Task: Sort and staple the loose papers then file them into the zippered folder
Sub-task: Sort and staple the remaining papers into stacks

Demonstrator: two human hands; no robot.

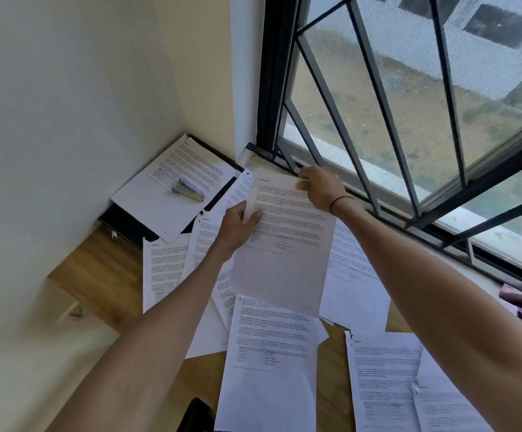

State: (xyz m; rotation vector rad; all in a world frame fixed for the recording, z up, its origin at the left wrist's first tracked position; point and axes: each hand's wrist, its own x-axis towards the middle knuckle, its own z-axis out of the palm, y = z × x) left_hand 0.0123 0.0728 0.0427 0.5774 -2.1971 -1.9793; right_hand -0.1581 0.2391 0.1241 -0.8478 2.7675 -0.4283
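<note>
We hold one printed sheet [284,238] above the bench [97,275]: our left hand [237,227] pinches its nine o'clock edge, our right hand [320,188] its one o'clock corner. Light and floppy, we judge; edge grips suit it. The stapler [188,190] lies at ten o'clock.

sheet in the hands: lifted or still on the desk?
Lifted. Left hand and right hand pinch the sheet at its upper edges, above the loose papers.

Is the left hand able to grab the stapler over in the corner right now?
Probably not yet. The left hand is pinching the held sheet, so it is busy. The stapler lies uncovered on the paper stack just beyond it, so once the hand lets go, the way looks free.
</note>
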